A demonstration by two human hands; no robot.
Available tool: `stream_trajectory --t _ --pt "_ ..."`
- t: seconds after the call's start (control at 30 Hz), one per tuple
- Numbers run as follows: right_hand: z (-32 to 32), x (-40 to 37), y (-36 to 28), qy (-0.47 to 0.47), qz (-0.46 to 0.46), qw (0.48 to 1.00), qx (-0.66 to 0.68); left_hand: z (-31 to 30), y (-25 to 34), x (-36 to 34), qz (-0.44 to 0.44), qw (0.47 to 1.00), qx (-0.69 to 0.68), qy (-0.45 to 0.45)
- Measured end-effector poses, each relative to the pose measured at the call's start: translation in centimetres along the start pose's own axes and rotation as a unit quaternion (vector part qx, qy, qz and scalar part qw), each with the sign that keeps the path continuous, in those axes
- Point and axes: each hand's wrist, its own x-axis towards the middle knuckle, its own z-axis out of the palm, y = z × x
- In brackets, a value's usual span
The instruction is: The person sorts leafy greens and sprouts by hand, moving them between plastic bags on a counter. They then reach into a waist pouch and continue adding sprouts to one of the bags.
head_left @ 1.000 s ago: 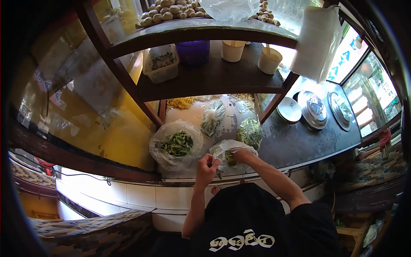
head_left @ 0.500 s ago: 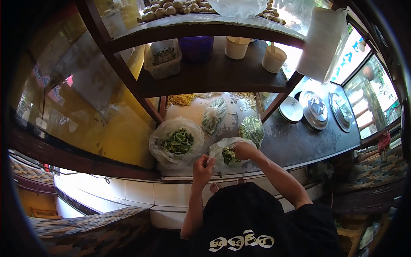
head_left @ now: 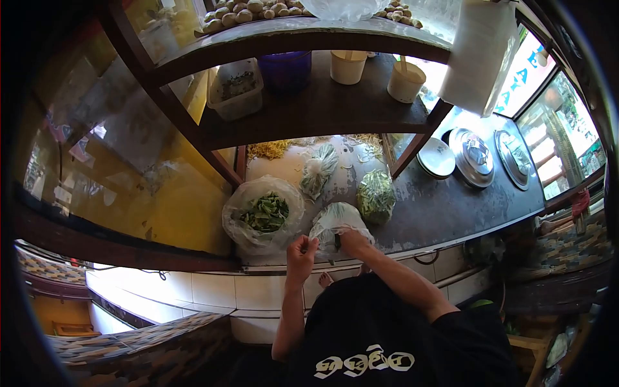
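A clear plastic bag (head_left: 335, 218) lies at the front edge of the counter, its mouth turned toward me. My left hand (head_left: 300, 259) is closed in a pinch on the left edge of that bag. At the bag's mouth is my right hand (head_left: 354, 244), partly inside the plastic, with its fingers hidden. To the left sits a wide-open plastic bag (head_left: 233, 222) with chopped leafy greens (head_left: 265, 213) in it. Just behind on the right stands a filled bag of greens (head_left: 376, 197). Another tied bag of pale vegetables (head_left: 318, 171) lies farther back.
Yellow noodles (head_left: 269, 149) lie at the back of the counter. Above runs a wooden shelf (head_left: 309, 122) with a clear tub (head_left: 235, 90), a purple bucket (head_left: 285, 71) and two cream tubs. White plates (head_left: 436, 158) and metal lids (head_left: 471, 158) are on the right.
My right hand has moved down and left to the bag's mouth. The bag's plastic now covers the greens that showed in it. The left hand stays at its edge.
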Motion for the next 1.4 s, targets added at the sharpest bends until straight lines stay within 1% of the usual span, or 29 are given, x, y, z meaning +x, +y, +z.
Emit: stream_trajectory --t 0.03,0.07,0.1,0.13,0.17,0.23,0.33,0.4,0.43,0.47,0.5,0.57,0.7,0.77,0.8,0.87,0.9,0.97,1.0,1.03,1.07,1.1,1.13,1.17,1.23,1.27,1.3,1.33,1.4 --pt "0.5 -0.1 0.5 0.003 -0.002 1.0 -0.001 0.0 -0.1 0.0 -0.004 1.0 0.015 -0.005" --pt "1.5 0.2 1.5 0.136 -0.098 0.982 -0.083 0.0 -0.2 0.0 -0.009 0.999 0.03 -0.009" --pt "2.8 1.1 3.2 0.263 -0.19 0.932 -0.162 0.0 0.1 0.1 -0.006 0.999 0.03 -0.006" --pt "5.8 4.3 7.3 -0.079 -0.004 0.992 -0.103 0.1 0.5 -0.1 -0.005 1.0 0.028 -0.001" --pt "4.3 3.5 6.0 -0.081 -0.005 0.991 -0.103 0.1 0.7 -0.2 -0.006 1.0 0.025 0.003" --pt "-3.2 0.4 0.7 -0.078 0.073 0.994 0.033 0.2 0.7 -0.2 -0.001 1.0 0.008 0.011" --pt "-8.5 -0.6 -1.5 -0.076 -0.016 0.995 0.065 0.2 0.5 0.0 0.0 1.0 -0.014 0.02" --pt "-8.9 -0.6 -1.2 -0.084 -0.042 0.993 0.071 0.1 0.7 0.3 -0.003 1.0 -0.018 0.022" --pt "-8.5 -0.4 -0.5 0.017 -0.139 0.989 0.044 0.1 1.2 0.3 -0.005 1.0 -0.016 0.02" --pt "-8.1 -0.3 -0.1 0.117 -0.234 0.965 0.015 0.0 1.5 0.4 -0.007 1.0 -0.014 0.019" --pt "-8.4 -0.6 -0.5 0.118 -0.233 0.965 0.015 0.0 1.8 0.5 -0.007 1.0 -0.015 0.018" --pt "-9.0 -1.3 -1.3 0.149 -0.214 0.952 0.158 0.3 2.0 0.8 -0.005 0.999 -0.038 0.029" --pt "-8.7 -1.9 0.1 0.145 -0.228 0.957 0.107 0.5 1.9 1.8 0.017 0.999 -0.027 0.031" --pt "-9.8 -3.8 -0.3 0.168 -0.185 0.953 0.174 0.7 2.3 2.3 0.035 0.998 -0.007 0.047" --pt "-10.4 -4.8 -0.7 0.164 -0.185 0.953 0.174 1.0 2.6 2.6 0.032 0.998 -0.006 0.05" --pt "-11.2 -6.1 -1.3 0.32 -0.174 0.93 0.055 1.9 3.7 3.3 0.057 0.997 0.013 0.045" --pt "-10.6 -5.9 -1.1 0.319 -0.176 0.929 0.061 2.7 4.5 3.3 0.056 0.997 0.019 0.047" --pt "-8.3 -4.5 -0.1 0.236 -0.209 0.947 0.064 5.0 6.3 3.2 0.072 0.994 0.024 -0.079" --pt "-6.8 -3.5 0.2 0.265 -0.22 0.923 0.171 5.7 6.8 3.2 0.074 0.993 0.029 -0.083" --pt "-6.3 -2.8 1.0 0.268 -0.22 0.922 0.175 6.2 7.1 3.0 0.148 0.984 0.051 -0.087" --pt "-5.9 -2.1 1.7 0.208 -0.154 0.94 0.222 6.7 7.3 3.0 0.222 0.968 0.072 -0.089" --pt "-5.9 -1.7 2.2 0.146 -0.088 0.949 0.266 6.6 7.2 3.0 0.224 0.968 0.078 -0.088" --pt "-6.0 -2.0 2.8 0.145 -0.09 0.947 0.271 5.9 6.4 2.7 0.179 0.982 0.056 -0.011" --pt "-6.0 -2.8 3.8 0.152 -0.097 0.918 0.352 5.1 5.4 2.1 0.131 0.989 0.034 0.066" --pt "-6.4 -4.5 6.4 0.15 -0.123 0.853 0.484 3.1 1.0 1.0 0.034 0.976 0.202 0.078" --pt "-6.8 -5.7 8.1 0.138 -0.141 0.821 0.536 3.1 -0.7 0.1 -0.031 0.954 0.292 0.058" --pt "-8.7 -7.9 8.6 0.132 -0.111 0.83 0.531 3.3 -2.1 -0.7 -0.096 0.919 0.38 0.038" --pt "-10.8 -10.4 9.2 0.125 -0.079 0.838 0.525 3.9 -3.3 -1.5 -0.095 0.918 0.384 0.036" --pt "-11.7 -13.4 12.2 0.188 -0.057 0.816 0.544 5.8 -5.5 -2.7 -0.101 0.844 0.523 0.056"
